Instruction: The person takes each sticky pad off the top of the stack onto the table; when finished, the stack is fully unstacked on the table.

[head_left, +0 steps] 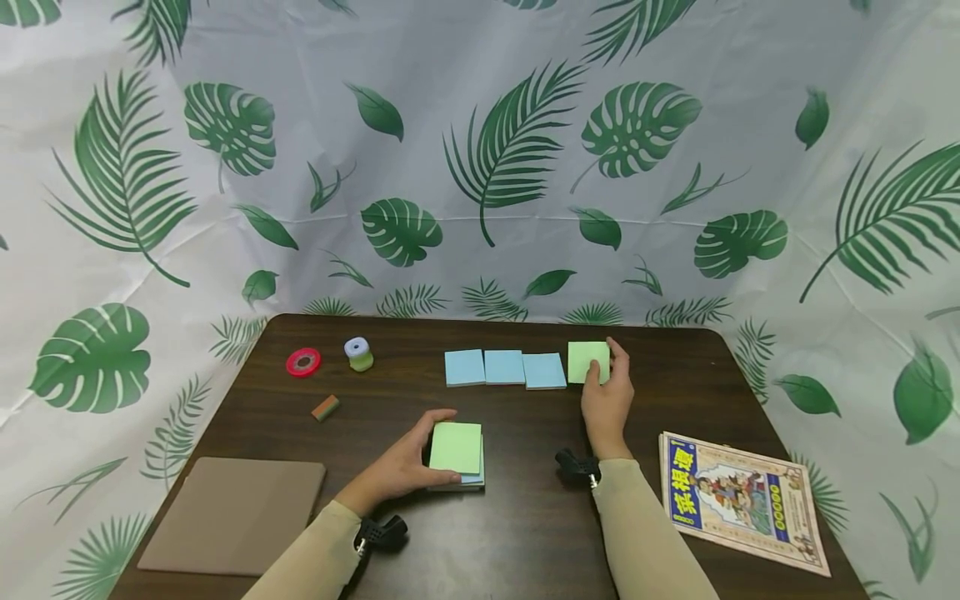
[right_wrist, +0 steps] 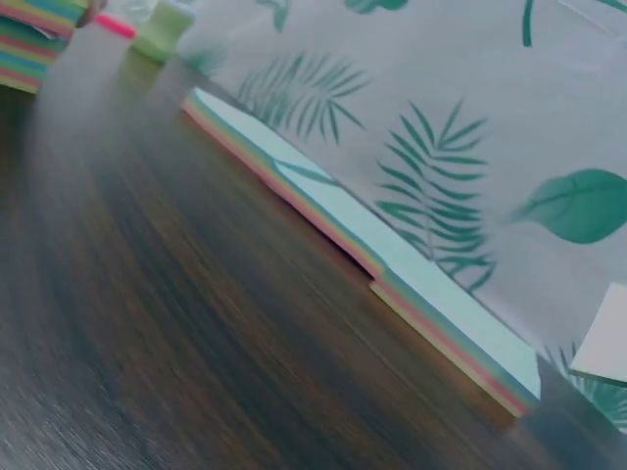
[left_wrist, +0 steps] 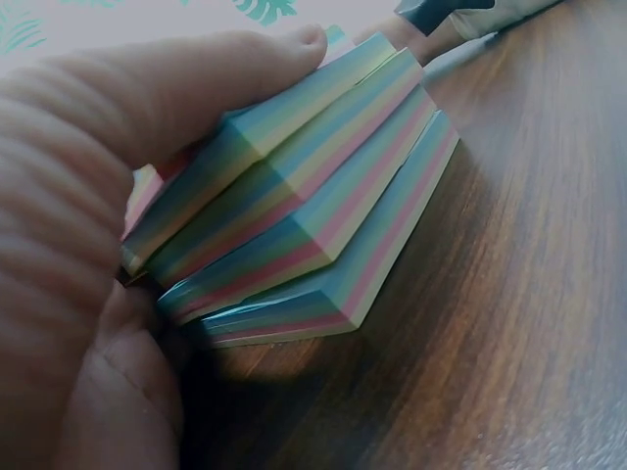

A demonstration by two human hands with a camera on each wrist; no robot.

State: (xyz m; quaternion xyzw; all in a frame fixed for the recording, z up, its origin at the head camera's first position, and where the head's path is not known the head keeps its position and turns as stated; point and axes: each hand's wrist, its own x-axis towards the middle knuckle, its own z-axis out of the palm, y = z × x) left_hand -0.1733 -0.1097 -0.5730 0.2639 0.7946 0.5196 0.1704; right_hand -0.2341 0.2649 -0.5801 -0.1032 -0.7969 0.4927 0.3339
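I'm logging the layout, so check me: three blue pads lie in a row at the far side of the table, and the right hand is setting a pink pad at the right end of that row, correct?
Not quite. The pad that the right hand holds at the right end of the row of three blue pads is green, not pink, as the head view shows.

Even, soft overhead light, faint shadows on the table (head_left: 525,533); head view sharp, edges bowed; both wrist views blurred, washed-out.
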